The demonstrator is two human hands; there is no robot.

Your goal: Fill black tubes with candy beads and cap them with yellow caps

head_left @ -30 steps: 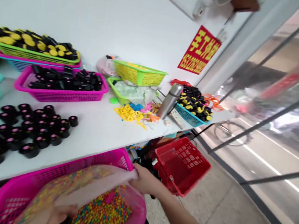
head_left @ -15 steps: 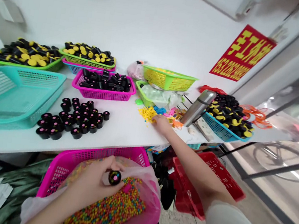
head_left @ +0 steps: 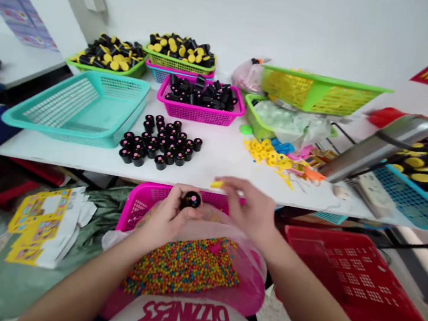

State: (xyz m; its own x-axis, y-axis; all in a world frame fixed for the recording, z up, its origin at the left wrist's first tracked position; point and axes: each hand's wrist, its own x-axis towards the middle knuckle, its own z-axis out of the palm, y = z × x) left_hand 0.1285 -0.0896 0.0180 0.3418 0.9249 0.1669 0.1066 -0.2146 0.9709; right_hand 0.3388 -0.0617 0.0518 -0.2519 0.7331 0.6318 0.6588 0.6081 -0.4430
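Observation:
My left hand [head_left: 166,217] is shut on a small black cylinder [head_left: 191,200] with coloured dots on its end, just above a clear bag of multicoloured beads [head_left: 183,268]. The bag lies in a magenta basket [head_left: 145,198] at the table's front edge. My right hand [head_left: 250,211] is slightly blurred and pinches a small yellow piece [head_left: 217,184] at its fingertips, close to the left hand. Loose yellow rings [head_left: 266,154] lie on the table beyond it, and several black cylinders [head_left: 158,144] stand upright further left.
On the white table stand an empty teal basket [head_left: 81,110], a magenta basket of black parts [head_left: 199,108], green baskets [head_left: 319,93], a steel flask [head_left: 378,149] and a blue basket [head_left: 416,197]. A red basket [head_left: 352,278] sits on the floor at right.
My right hand has moved from the yellow pile on the table back towards my left hand, now with a yellow piece. The black cylinder stays in my left hand. The view has swung left.

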